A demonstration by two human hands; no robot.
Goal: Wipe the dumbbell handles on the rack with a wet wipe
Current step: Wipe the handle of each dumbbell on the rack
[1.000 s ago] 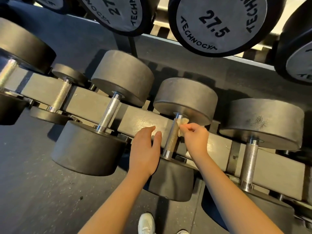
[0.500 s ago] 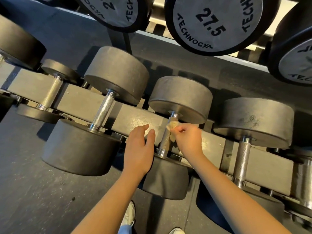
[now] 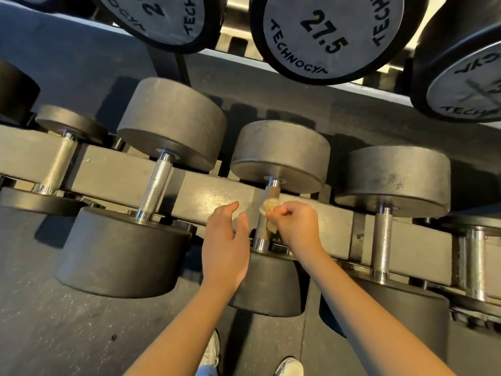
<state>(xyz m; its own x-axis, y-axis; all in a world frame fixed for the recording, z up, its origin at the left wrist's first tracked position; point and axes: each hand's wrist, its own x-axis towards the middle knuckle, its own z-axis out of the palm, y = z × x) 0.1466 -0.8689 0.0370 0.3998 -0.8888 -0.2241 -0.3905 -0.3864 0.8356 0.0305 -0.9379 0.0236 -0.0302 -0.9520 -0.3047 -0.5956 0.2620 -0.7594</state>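
Beige wet wipe pinched by right hand against steel handle for rubbing | left hand held loosely spread alongside, nothing gripped

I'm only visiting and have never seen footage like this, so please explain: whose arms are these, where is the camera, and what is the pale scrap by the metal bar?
No machine here: these are a person's two bare arms, filmed by one wide-angle camera worn on the head, looking down. Below stands a grey metal dumbbell rack holding dark round-headed dumbbells; a higher row shows discs marked 27.5. The right hand pinches a crumpled beige wet wipe against the middle dumbbell's knurled steel handle. The left hand is open beside that handle, holding nothing. The white shoes at the bottom are the person's own.
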